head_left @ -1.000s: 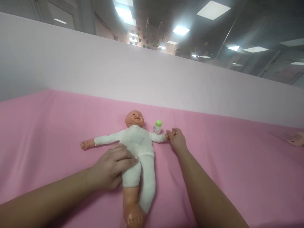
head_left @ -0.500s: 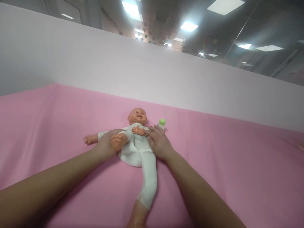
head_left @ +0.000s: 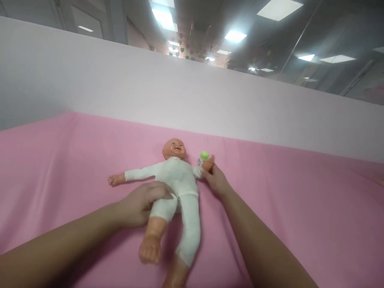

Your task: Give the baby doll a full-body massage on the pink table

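A baby doll with a white cloth body and plastic head, hands and feet lies on its back on a pink sheet. My left hand is closed around its thigh at the left of the view, fingers wrapped over the top. That leg's bare foot points toward me. My right hand grips the doll's arm near the wrist on the right, thumb and fingers closed on it. Just behind the doll's small hand stands a bottle with a light green cap, its lower part hidden.
Behind the pink sheet rises a white wall or panel, with a glass pane above it showing ceiling lights. The sheet has creases at left and right.
The doll's bent leg has come down toward me under my left hand. Its arm, earlier across the chest, is now out to the right in my right hand, beside the bottle.
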`<state>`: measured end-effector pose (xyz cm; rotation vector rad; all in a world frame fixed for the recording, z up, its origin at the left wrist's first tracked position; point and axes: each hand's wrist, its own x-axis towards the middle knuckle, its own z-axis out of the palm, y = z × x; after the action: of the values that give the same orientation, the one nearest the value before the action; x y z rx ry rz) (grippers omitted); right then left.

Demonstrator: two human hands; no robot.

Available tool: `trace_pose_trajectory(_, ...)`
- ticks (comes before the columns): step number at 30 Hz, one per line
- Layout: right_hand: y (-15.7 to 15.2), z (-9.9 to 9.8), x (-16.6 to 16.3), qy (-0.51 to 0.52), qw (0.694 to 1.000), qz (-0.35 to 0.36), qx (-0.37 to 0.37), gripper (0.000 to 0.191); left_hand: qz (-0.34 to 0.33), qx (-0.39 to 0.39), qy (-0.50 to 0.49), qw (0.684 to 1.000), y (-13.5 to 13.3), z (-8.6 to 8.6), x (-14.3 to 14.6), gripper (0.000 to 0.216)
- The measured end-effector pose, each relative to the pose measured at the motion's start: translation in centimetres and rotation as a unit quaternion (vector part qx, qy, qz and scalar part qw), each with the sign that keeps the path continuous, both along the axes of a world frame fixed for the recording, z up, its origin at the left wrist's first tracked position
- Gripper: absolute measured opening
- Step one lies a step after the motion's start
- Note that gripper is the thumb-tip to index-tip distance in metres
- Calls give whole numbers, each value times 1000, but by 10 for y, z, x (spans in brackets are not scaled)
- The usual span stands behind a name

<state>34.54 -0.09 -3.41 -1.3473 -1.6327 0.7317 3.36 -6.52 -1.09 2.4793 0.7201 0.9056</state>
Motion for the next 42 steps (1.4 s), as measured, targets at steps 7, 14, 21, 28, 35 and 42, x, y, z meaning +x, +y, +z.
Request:
trace_pose_trajectory(7,13,-4,44,-6,968,-235,-85,57,-114,-6,33,993,-15,14,10,29)
trace_pose_trajectory(14,-3,8,35,-197,957,-208,-34,45,-136,-119,2,983,-13,23,-6,43)
trace_pose_trajectory(21,-39,11,-51,-279,956,47,83,45,158,-133,33,978,30,-3,-20,25)
trace_pose_trajectory(28,-66,12,-70,-340,922,160,93,76,290,-151,118,938,54,-9,-36,44)
trace_pose_trajectory(35,-83,10,-86,-403,893,140,146,99,267,-151,229,924,58,-16,-40,60)
trace_pose_trajectory(42,-88,9,-98,-413,861,133,265,86,302,-165,305,888,67,-25,-48,87)
